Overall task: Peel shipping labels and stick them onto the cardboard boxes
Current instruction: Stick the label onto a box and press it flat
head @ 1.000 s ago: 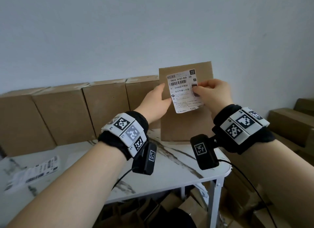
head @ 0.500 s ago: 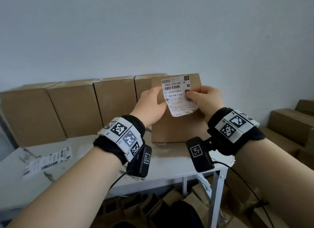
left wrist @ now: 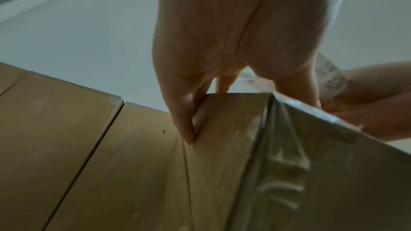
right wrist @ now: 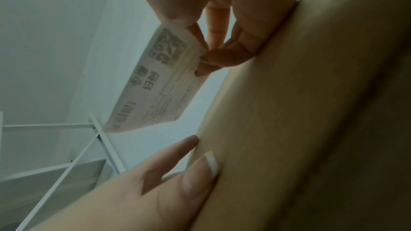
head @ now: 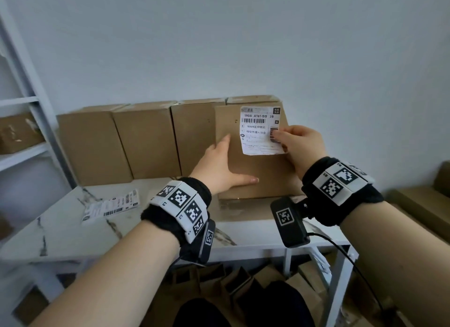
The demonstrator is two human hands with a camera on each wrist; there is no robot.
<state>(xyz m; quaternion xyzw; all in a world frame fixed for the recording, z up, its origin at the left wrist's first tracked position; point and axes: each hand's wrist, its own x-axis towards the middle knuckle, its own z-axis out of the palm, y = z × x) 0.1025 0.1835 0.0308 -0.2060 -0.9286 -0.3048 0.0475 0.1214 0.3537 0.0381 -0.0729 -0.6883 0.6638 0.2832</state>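
Observation:
A brown cardboard box [head: 255, 170] stands upright on the marble table. My left hand [head: 224, 163] grips its left edge, thumb across the lower front and fingers along the side [left wrist: 184, 122]. My right hand [head: 292, 141] pinches the right edge of a white shipping label [head: 260, 131] printed with barcodes. The label hangs in front of the box's upper right corner. In the right wrist view the label [right wrist: 160, 80] stands off the box face [right wrist: 289, 111], its lower part not touching, and the left thumb [right wrist: 200, 173] presses the cardboard.
Several more cardboard boxes [head: 146, 141] line the wall behind. A strip of labels [head: 110, 205] lies on the table [head: 73, 234] to the left. A white shelf [head: 29, 102] stands at far left, boxes [head: 426, 200] at right, and more cardboard [head: 219, 285] under the table.
My left hand has let go of the label and dropped to the box's left edge. The right hand alone now holds the label, shifted towards the box's upper right.

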